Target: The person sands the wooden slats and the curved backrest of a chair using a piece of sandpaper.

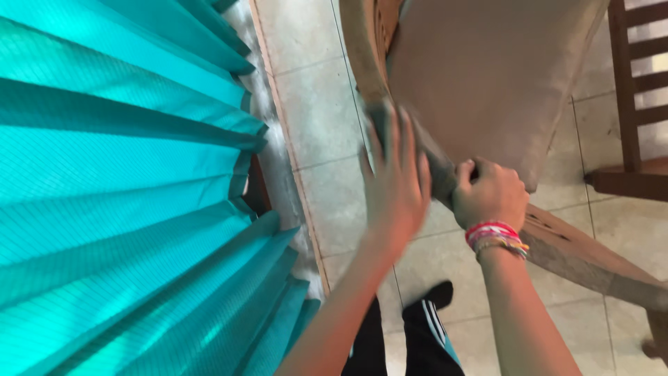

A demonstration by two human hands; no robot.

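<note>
Pale square floor tiles (327, 118) with thin grout lines fill the middle of the view, seen from above. Along the whole left side hangs a bright turquoise curtain (118, 188), gathered in deep folds, with a strip of thin white fabric (275, 150) showing at its edge beside the tiles.

Near the top centre and right is a wooden chair, tipped at an angle, with a tan seat cushion (487, 76). Its carved wooden frame (577, 254) runs down towards the lower right corner.

Both of the person's bare hands are at the lower front edge of that cushion. The left hand (395, 184) lies flat against the edge and the wood beside it, fingers spread and pointing upward; it is blurred. The right hand (490, 195), just beside the left, is closed in a fist, its grip pinching the cushion's edge. Several coloured woven bracelets (495, 235) circle the right wrist.

Part of a second dark wooden chair (637, 118) with a slatted back stands at the far right. Below the arms, black trousers with white stripes (428, 334) show against the floor.
</note>
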